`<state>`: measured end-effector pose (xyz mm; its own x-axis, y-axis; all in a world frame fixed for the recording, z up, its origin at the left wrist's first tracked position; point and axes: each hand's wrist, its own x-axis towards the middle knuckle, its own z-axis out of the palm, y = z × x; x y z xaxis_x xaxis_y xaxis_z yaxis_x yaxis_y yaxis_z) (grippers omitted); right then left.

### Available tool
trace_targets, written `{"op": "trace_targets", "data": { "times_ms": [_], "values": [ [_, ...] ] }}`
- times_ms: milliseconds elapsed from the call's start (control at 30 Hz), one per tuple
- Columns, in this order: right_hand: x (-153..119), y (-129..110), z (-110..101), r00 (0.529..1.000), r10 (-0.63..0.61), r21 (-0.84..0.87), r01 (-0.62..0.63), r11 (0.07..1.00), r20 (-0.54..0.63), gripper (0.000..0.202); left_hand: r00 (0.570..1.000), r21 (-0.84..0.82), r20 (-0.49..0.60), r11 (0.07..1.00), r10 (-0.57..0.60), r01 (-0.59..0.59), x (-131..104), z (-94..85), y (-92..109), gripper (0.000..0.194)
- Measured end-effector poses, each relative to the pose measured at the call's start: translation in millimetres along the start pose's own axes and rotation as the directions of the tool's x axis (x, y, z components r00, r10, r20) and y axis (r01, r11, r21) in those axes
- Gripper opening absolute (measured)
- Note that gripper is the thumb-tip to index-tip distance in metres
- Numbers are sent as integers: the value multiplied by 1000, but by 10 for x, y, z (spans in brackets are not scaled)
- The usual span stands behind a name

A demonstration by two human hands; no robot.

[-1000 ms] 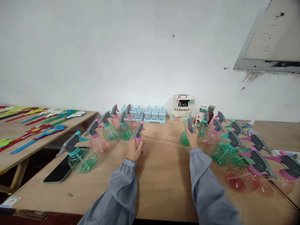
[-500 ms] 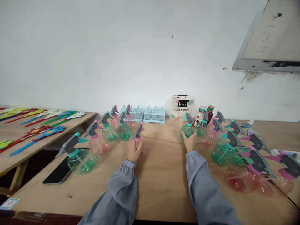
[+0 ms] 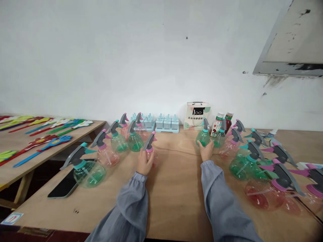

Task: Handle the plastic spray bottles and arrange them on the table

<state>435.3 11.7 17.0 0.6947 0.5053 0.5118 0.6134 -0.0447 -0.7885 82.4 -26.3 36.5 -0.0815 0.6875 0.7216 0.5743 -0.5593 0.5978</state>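
Note:
My left hand (image 3: 145, 162) is wrapped round a pink spray bottle (image 3: 153, 158) that stands upright, its grey trigger head rising above my fingers. Farther right, my right hand (image 3: 206, 150) grips a green spray bottle (image 3: 202, 137) low on its round body, thumb on the near side. Left of my left hand are several more bottles, among them a green spray bottle (image 3: 89, 173) and a pink spray bottle (image 3: 108, 155). Another group lies to the right, including a pink spray bottle (image 3: 264, 194) and a green spray bottle (image 3: 241, 167).
Against the wall stand light-blue popsicle moulds (image 3: 167, 125), a printed paper bag (image 3: 196, 116) and two red-brown bottles (image 3: 217, 124). A phone (image 3: 63, 188) lies under the near-left green bottle. Colourful flower and hand-shaped sticks (image 3: 50, 143) cover the left table.
The green spray bottle in my right hand has turned, its nozzle less visible now. My left hand stays on the pink bottle. The view has shifted slightly.

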Motion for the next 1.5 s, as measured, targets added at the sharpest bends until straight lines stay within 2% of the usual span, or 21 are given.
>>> {"op": "trace_targets", "data": {
  "times_ms": [167, 333, 433, 467, 533, 567, 600, 667, 700, 733, 767, 833, 900, 933, 967, 1033, 1067, 1133, 1233, 1400, 1500],
  "values": [
    [88, -32, 83, 998, 57, 61, -58, 996, 8, 84, 1000, -15, 3, 1000, -5, 5, 2, 4, 6, 37],
    [58, -99, 94, 992, 77, 111, -65, 992, -99, 92, 1000, -47, 12, 999, -24, 25, -38, 27, 18, 38],
    [-71, -225, 57, 990, -19, 255, 54, 965, -138, 81, 999, -91, 25, 995, -27, 29, -103, 89, 59, 39],
    [-130, -298, 43, 991, -70, 299, 102, 949, -115, 73, 999, -107, 39, 994, -22, 26, -133, 119, 86, 40],
    [-263, -496, 12, 979, -203, 382, 180, 906, 20, 59, 997, -132, 77, 991, -1, 11, -205, 189, 164, 40],
    [-333, -616, -5, 941, -305, 452, 211, 866, 145, 58, 995, -137, 100, 991, 16, -2, -245, 224, 214, 40],
    [-403, -744, -25, 867, -415, 535, 220, 816, 277, 62, 991, -137, 126, 990, 37, -20, -287, 256, 267, 42],
    [-543, -996, -70, 660, -587, 667, 170, 726, 470, 85, 976, -129, 195, 989, 99, -75, -365, 302, 373, 49],
    [-610, -1108, -95, 584, -620, 697, 125, 706, 524, 96, 961, -127, 240, 986, 137, -109, -395, 313, 416, 53],
    [-671, -1203, -121, 538, -626, 708, 73, 702, 565, 99, 943, -130, 280, 981, 178, -147, -413, 314, 447, 55],
    [-723, -1279, -146, 511, -618, 709, 25, 705, 597, 97, 929, -136, 299, 974, 216, -183, -414, 304, 462, 55],
    [-790, -1370, -189, 506, -590, 701, -40, 713, 629, 81, 940, -139, 229, 965, 251, -223, -350, 249, 431, 51],
    [-801, -1393, -216, 520, -571, 696, -65, 715, 635, 68, 982, -102, -7, 977, 189, -188, -185, 151, 307, 44],
    [-788, -1386, -222, 537, -553, 690, -77, 720, 637, 65, 982, -70, -148, 990, 115, -126, -70, 90, 213, 43],
    [-766, -1372, -224, 557, -525, 679, -97, 728, 644, 61, 948, -34, -318, 998, 37, -51, 59, 24, 103, 42],
    [-712, -1332, -217, 597, -447, 652, -174, 738, 666, 55, 894, 15, -440, 995, -86, 103, 331, -107, -143, 52],
    [-683, -1311, -209, 610, -407, 642, -227, 732, 680, 52, 891, 24, -429, 985, -146, 172, 457, -164, -263, 60],
    [-633, -1279, -196, 606, -349, 633, -350, 690, 715, 51, 901, 33, -325, 949, -287, 315, 657, -249, -464, 73],
    [-575, -1277, -205, 542, -312, 607, -535, 588, 780, 54, 905, 88, -175, 910, -387, 406, 784, -280, -615, 77],
    [-501, -1340, -312, 405, -290, 498, -699, 513, 867, 51, 896, 229, -210, 871, -391, 434, 606, -161, -561, 64],
    [-452, -1344, -376, 359, -284, 457, -726, 514, 889, 49, 915, 235, -215, 891, -342, 388, 383, -64, -486, 62]
  ]
}}
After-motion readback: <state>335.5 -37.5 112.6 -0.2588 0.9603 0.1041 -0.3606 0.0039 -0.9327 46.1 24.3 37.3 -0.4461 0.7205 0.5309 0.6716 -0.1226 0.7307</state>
